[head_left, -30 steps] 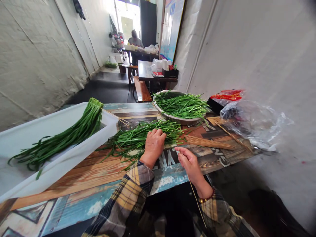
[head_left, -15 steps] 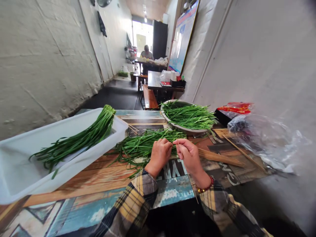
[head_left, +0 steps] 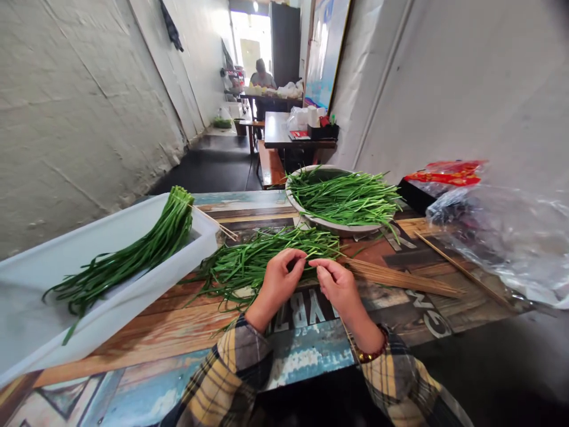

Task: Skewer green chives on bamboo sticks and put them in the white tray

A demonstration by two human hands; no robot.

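My right hand (head_left: 340, 287) pinches a thin bamboo skewer (head_left: 349, 335); my left hand (head_left: 281, 274) curls just beside it, whether gripping a stalk I cannot tell. Beyond them lies a loose pile of garlic chives (head_left: 249, 255), bundled skewers (head_left: 400, 277) to the right. Farther off, a bowl (head_left: 329, 225) holds more.

- Cut off at the left edge: white tray (head_left: 137, 311).
- Cut off at the right edge: clear plastic bag (head_left: 524, 237).
- Mostly hidden behind the right hand (head_left: 340, 287) and wrist: thin stick (head_left: 349, 338).
- Too small to tell: anything between the fingertips of the left hand (head_left: 280, 277).
- Partly covered by that hand: loose greens (head_left: 244, 261).
- Blurred, partly behind a table (head_left: 280, 101): far person (head_left: 261, 77).
- Cropped at the top, print unreadable: wall poster (head_left: 329, 53).
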